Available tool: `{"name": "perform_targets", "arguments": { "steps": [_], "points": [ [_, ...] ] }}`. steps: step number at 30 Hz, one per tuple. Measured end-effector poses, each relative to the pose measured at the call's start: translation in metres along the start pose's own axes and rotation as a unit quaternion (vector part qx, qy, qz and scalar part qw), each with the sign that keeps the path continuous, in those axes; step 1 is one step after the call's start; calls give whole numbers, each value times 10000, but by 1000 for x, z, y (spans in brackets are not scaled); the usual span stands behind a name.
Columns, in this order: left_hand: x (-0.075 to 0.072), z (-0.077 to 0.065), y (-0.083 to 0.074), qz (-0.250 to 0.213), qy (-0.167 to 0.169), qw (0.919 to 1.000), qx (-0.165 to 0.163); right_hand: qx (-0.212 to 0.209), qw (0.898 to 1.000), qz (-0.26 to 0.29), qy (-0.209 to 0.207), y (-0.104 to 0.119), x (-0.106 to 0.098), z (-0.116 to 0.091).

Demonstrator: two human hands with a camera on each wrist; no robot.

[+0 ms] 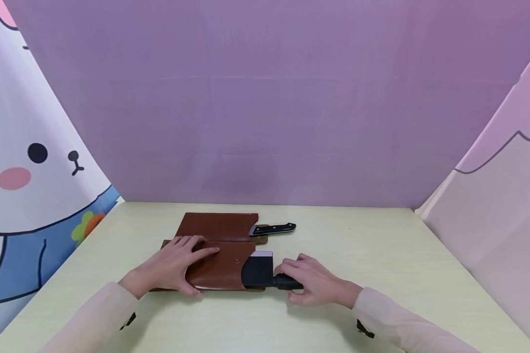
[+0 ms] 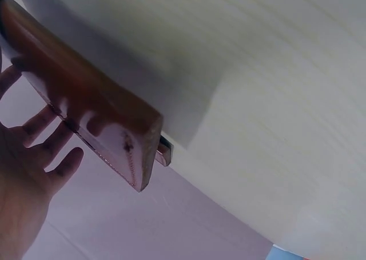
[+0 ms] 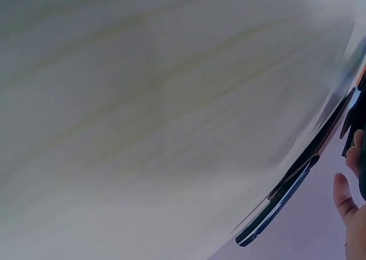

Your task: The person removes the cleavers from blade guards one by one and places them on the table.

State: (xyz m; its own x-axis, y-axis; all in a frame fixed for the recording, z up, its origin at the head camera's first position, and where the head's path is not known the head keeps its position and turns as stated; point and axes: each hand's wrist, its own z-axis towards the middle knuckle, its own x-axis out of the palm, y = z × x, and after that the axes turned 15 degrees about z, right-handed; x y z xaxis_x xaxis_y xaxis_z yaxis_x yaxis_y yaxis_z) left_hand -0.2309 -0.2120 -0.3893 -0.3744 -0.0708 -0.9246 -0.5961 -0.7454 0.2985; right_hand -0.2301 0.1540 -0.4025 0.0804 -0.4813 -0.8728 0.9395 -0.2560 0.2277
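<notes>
A brown leather sheath point(image 1: 223, 267) lies on the table with a cleaver point(image 1: 258, 270) partly inside it. The cleaver's dark blade has a pale upper band and sticks out at the right end; the rest is hidden by the leather. My left hand point(image 1: 176, 262) rests spread over the sheath's left part, thumb at the near edge. In the left wrist view its fingers point(image 2: 57, 137) lie extended against the sheath point(image 2: 97, 108). My right hand point(image 1: 313, 279) grips the cleaver's black handle, with a thumb point(image 3: 343, 194) showing at the edge of the right wrist view.
Just behind lies a second brown sheath point(image 1: 218, 225), holding a knife whose black riveted handle point(image 1: 276, 229) points right. Purple cloth point(image 1: 265, 122) rises at the back of the pale table point(image 1: 371, 245). Printed cloths point(image 1: 35, 206) flank the sides.
</notes>
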Motion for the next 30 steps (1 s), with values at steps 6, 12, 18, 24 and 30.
{"name": "perform_targets", "arguments": {
  "steps": [6, 12, 18, 24, 30],
  "points": [
    [0, 0, 1, -27, 34, 10000, -28, 67, 9999, 37, 65, -1, -2, -2],
    [-1, -1, 1, -66, 27, 10000, -28, 57, 9999, 77, 55, -1, -4, -3],
    [-1, -2, 3, -109, 30, 9999, -11, 162, 9997, 125, 134, 0, -6, -4],
    [-1, -3, 4, -134, 43, 9999, -44, 46, 10000, 85, 11, -1, -7, -6],
    [0, -4, 5, -158, 75, 9998, -92, 14, 10000, 83, -20, -1, -9, -8]
  ]
}}
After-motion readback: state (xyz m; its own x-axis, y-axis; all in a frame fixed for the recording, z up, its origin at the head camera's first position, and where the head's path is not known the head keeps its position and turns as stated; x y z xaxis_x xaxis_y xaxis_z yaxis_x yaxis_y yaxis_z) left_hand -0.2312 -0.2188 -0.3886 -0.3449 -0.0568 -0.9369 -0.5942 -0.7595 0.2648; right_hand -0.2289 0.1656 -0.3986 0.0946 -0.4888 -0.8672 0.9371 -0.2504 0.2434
